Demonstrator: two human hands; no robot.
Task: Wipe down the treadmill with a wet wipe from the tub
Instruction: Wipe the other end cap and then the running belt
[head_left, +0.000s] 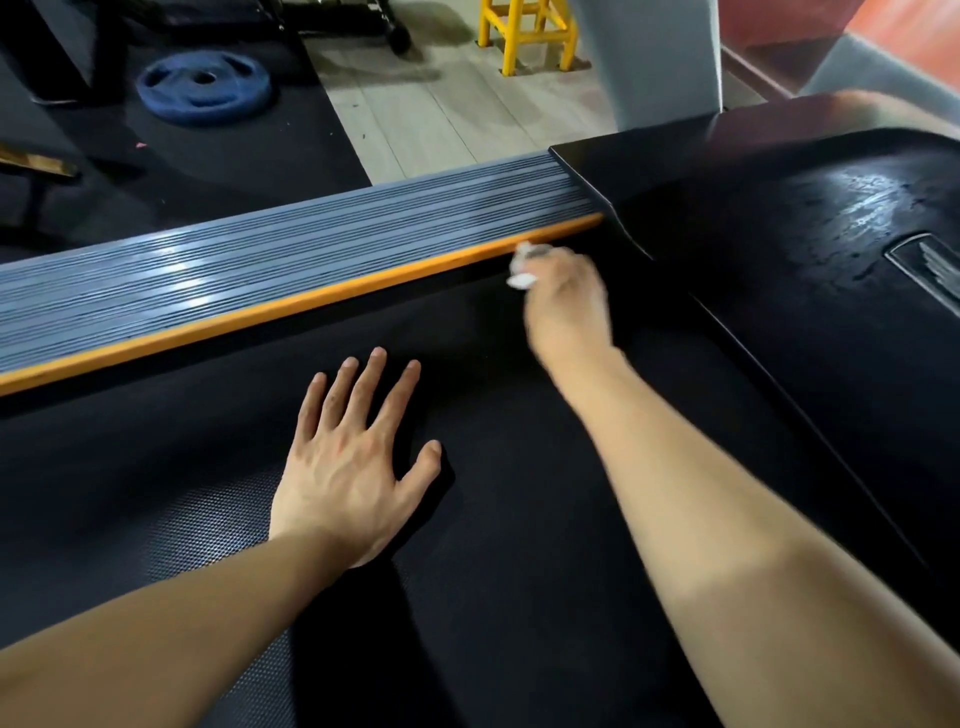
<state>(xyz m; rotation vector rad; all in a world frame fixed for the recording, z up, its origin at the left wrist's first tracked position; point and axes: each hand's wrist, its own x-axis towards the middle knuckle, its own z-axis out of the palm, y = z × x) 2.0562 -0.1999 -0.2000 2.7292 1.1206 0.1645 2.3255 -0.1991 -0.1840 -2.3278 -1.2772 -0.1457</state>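
The treadmill fills the view: a black running belt (519, 597), a grey ribbed side rail (260, 260) with an orange strip (311, 301) along its inner edge, and a glossy black motor cover (805, 218) at the right. My left hand (348, 467) lies flat on the belt with fingers spread. My right hand (566, 301), blurred by motion, grips a crumpled white wet wipe (522, 270) against the far end of the orange strip, near the motor cover. The tub is not in view.
Beyond the rail, a blue weight plate (202, 85) lies on black floor mats. A yellow stool (527, 31) stands on pale wood flooring beside a grey upright post (660, 57). Dark gym equipment sits at the top left.
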